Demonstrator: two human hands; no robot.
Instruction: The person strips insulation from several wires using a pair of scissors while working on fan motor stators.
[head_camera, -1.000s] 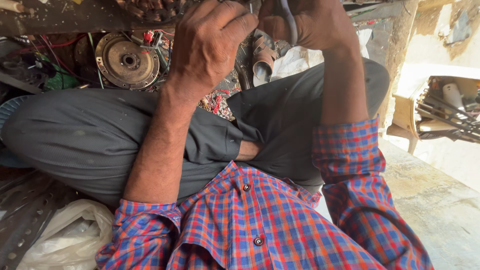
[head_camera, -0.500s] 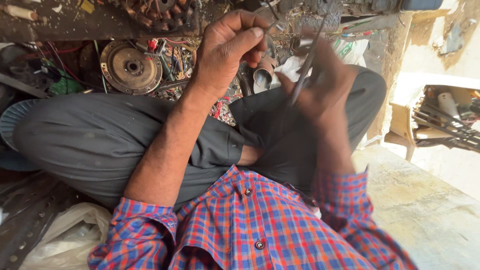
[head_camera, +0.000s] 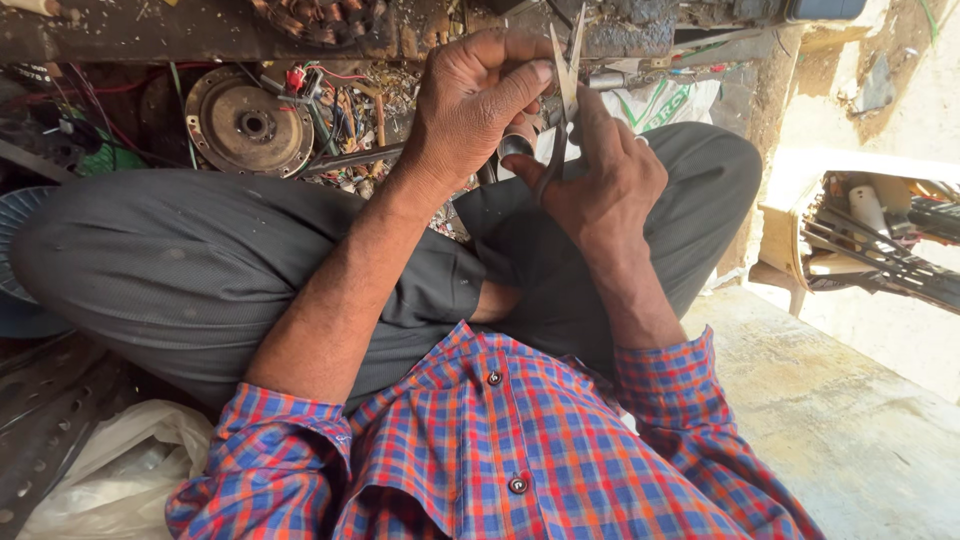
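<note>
I sit cross-legged in dark grey trousers (head_camera: 200, 260) and a red and blue checked shirt. My left hand (head_camera: 475, 105) is raised over my knee, thumb and forefinger pinched on a small thin piece that is too small to make out. Just to its right, my right hand (head_camera: 605, 185) holds a pair of scissors (head_camera: 566, 70) by the dark handles. The blades point up, slightly apart, right beside my left fingertips.
A round rusty metal disc (head_camera: 245, 120) and a tangle of coloured wires (head_camera: 345, 100) lie on the floor beyond my knees. A white plastic bag (head_camera: 130, 470) and perforated metal strips (head_camera: 40, 440) are at lower left. A pale chair (head_camera: 800, 230) holding tools stands at right on concrete.
My right hand came down from beside the left, swung the scissors round in a blur, and now holds them upright with the blades at my left fingertips. The left hand stayed pinched.
</note>
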